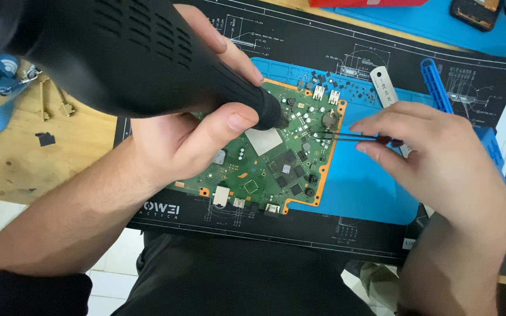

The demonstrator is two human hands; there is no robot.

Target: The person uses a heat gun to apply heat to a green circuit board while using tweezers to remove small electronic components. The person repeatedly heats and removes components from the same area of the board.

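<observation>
On the tabletop: a black mat (323, 50) with white drawings lies flat, and a blue mat (364, 187) lies on top of it.
Green board: the green circuit board (265, 169) with an orange edge lies flat on the blue mat, in the middle.
Left hand: the left hand (188, 131) wraps its fingers (229, 120) tight around a big black tool (124, 52), and the tool's tip is right over the top part of the board.
Right hand: the right hand (434, 158) pinches thin tweezers (352, 137) between thumb and fingers.
Tweezers: the tips sit on the board near a round silver part (330, 119), just beside the black tool's tip.
Small bits: tiny black parts (352, 88) lie loose on the blue mat above the board.
Ruler: a metal ruler (385, 85) lies past the right hand.
Far left: two brass keys (54, 102) rest on bare wood.
</observation>
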